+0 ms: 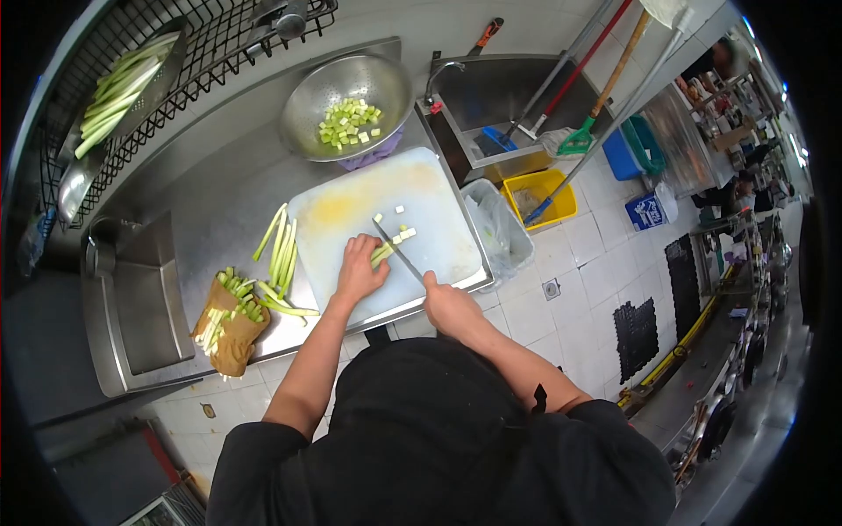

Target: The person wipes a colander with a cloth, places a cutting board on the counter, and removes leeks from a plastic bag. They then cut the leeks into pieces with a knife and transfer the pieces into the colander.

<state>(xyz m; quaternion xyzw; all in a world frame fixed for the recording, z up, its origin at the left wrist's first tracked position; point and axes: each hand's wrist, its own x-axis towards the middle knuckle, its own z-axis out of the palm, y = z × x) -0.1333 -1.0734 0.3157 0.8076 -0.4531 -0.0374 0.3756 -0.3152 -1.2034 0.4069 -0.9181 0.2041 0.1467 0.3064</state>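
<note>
On the white cutting board (pixel 412 188) my left hand (pixel 360 268) presses down short green-and-white vegetable sticks (pixel 382 253), its fingers closed over them. My right hand (pixel 452 309) is wrapped around the handle of a knife (pixel 399 252), whose blade lies across the sticks just right of my left fingertips. A few pale cubes (pixel 403 235) sit beyond the blade. Long vegetable sticks (pixel 282 250) lie at the board's left edge, partly on the steel counter. Behind the board, a perforated metal colander (pixel 307 96) holds green-and-white cubes (pixel 348 121).
A brown paper bag (pixel 237 344) of cut sticks stands at the counter's front left, beside a sink (pixel 149 307). Above, a wire rack (pixel 206 66) holds long green stalks (pixel 127 88). To the right are a lined bin (pixel 502 226), a yellow bucket (pixel 561 208) and a mop sink (pixel 474 96).
</note>
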